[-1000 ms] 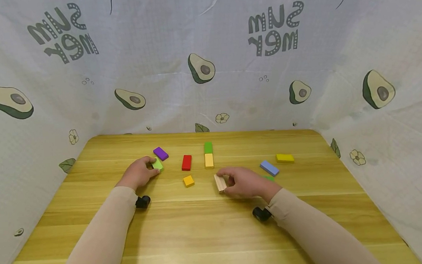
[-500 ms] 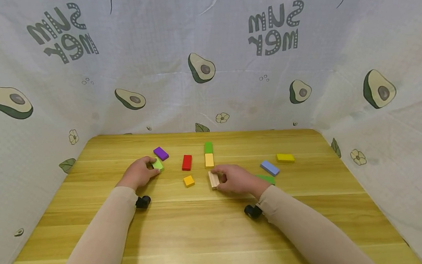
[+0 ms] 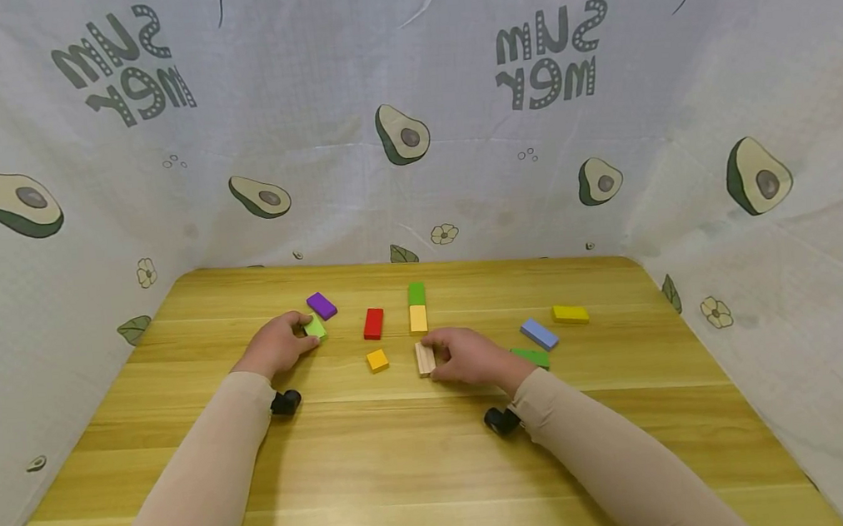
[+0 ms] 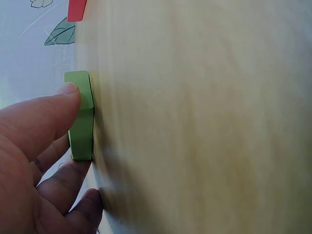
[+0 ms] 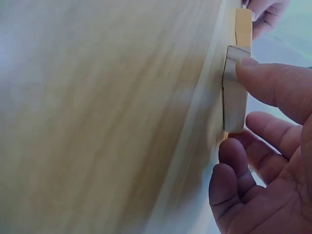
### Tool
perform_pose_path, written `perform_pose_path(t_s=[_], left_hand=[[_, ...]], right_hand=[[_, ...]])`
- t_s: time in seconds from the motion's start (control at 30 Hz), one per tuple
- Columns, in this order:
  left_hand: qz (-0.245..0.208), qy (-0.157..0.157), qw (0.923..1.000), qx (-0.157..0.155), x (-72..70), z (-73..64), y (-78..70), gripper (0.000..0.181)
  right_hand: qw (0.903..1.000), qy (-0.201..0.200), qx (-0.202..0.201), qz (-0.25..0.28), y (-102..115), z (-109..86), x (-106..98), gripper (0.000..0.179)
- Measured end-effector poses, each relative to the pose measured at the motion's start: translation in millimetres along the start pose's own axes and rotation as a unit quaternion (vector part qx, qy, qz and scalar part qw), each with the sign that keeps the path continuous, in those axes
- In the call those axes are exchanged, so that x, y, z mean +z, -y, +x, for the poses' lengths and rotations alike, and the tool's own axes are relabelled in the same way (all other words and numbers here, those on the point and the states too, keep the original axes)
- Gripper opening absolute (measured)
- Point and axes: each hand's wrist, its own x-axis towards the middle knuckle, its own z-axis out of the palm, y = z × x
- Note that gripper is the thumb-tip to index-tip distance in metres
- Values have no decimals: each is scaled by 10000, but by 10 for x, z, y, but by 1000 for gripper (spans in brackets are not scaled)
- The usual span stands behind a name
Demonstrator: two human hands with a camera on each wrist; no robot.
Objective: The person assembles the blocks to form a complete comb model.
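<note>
My left hand point(image 3: 275, 345) pinches a light green block point(image 3: 315, 328) between thumb and fingers on the left of the table; the left wrist view shows the thumb pressed on the green block point(image 4: 84, 126). With my right hand point(image 3: 469, 356) I grip a bare-wood block point(image 3: 426, 359) by its ends, near the middle of the table. In the right wrist view the thumb lies on the near end of that wooden block point(image 5: 235, 105). Just beyond it, a pale yellow block point(image 3: 417, 319) and a green block point(image 3: 416, 293) lie end to end in line.
A purple block point(image 3: 322, 306) lies behind my left hand. Between the hands are a red block point(image 3: 373, 324) and a short orange block point(image 3: 377, 361). Right of my right hand are a green block point(image 3: 531, 358), a blue block point(image 3: 539, 334) and a yellow block point(image 3: 570, 314).
My right hand has moved left and slightly away from me with the wooden block, turning it nearly in line with the pale yellow and green blocks. The left hand has stayed put.
</note>
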Motion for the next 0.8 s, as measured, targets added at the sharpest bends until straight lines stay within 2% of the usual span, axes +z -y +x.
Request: perform_pose_path(t_s=[0.2, 0.53, 0.8], left_hand=[[-46, -4, 10000, 27, -6, -1, -7, 57], [-23, 22, 10000, 19, -3, 16, 5, 57], [-4, 22, 10000, 1, -1, 19, 3, 57]], right_hand=[[9998, -60, 180, -40, -29, -19, 3, 59], [9998, -109, 189, -12, -27, 5, -6, 57], [9995, -176, 182, -187, -37, 38, 5, 57]])
